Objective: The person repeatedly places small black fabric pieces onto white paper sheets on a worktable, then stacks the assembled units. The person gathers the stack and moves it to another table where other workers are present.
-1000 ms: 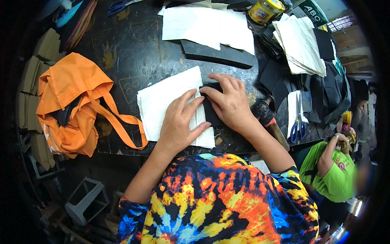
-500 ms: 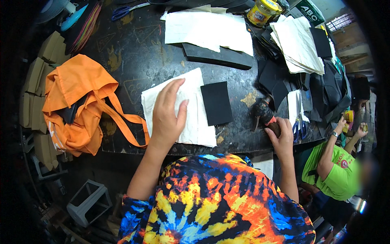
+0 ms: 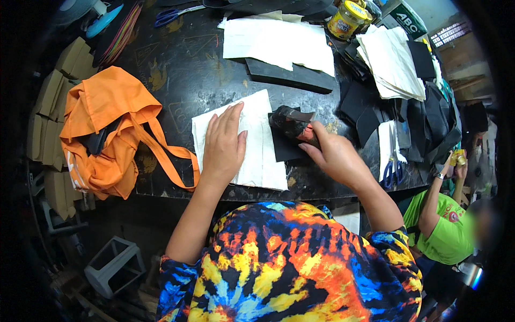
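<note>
My left hand (image 3: 223,144) lies flat, fingers spread, on a white sheet (image 3: 257,155) spread on the dark worktable (image 3: 182,80). A small black rectangular piece (image 3: 282,150) rests on the sheet's right edge. My right hand (image 3: 333,154) grips a black, dirty brush-like tool (image 3: 289,122) and holds its head over the top of the black piece.
An orange bag (image 3: 107,129) with long straps lies at the left. Farther back are more white sheets (image 3: 279,40), a black strip (image 3: 289,75), a yellow-lidded jar (image 3: 346,19), stacked white and black pieces (image 3: 397,64), and blue-handled scissors (image 3: 393,172). A person in green (image 3: 445,225) sits at the right.
My right hand left the black piece, picked the brush-like tool up at the table's right edge, and brought it back over the piece. My left hand stayed flat on the sheet.
</note>
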Action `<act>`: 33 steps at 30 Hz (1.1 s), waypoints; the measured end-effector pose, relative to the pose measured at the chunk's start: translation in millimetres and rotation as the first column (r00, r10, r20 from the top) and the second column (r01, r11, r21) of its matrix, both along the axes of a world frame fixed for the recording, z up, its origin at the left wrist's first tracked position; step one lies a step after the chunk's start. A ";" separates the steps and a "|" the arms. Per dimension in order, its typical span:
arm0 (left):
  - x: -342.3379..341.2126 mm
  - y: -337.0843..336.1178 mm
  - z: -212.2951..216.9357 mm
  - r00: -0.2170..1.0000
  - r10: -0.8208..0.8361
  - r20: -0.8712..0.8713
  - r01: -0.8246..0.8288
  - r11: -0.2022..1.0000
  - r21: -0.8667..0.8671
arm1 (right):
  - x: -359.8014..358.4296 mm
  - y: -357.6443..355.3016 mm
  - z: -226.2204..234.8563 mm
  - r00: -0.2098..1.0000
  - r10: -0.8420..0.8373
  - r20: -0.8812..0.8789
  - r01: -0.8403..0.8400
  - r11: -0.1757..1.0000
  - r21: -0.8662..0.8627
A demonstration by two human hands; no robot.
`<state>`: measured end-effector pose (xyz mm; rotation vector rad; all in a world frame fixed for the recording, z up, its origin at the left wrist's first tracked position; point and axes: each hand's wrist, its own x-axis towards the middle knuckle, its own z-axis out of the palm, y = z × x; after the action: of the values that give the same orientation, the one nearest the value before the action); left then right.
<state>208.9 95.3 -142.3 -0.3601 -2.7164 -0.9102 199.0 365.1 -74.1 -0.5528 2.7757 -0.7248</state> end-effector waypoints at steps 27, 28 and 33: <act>-5.0 -1.8 -4.7 1.000 -0.024 -0.005 0.024 1.000 -0.009 | 51.7 29.2 -1.1 0.987 0.159 -0.011 -0.160 0.983 -0.092; -5.5 -2.5 -4.0 1.000 -0.026 0.003 0.026 1.000 -0.009 | 49.9 30.5 -1.7 0.981 0.145 0.125 -0.147 0.989 0.009; -18.2 -14.4 13.3 0.999 -0.003 0.050 -0.001 0.996 0.087 | 40.8 65.6 0.7 0.985 -0.044 -0.167 0.047 0.999 0.014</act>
<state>190.7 80.9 -129.1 -0.3255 -2.7107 -1.0476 239.8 430.7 -73.4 -0.5733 2.9545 -0.6920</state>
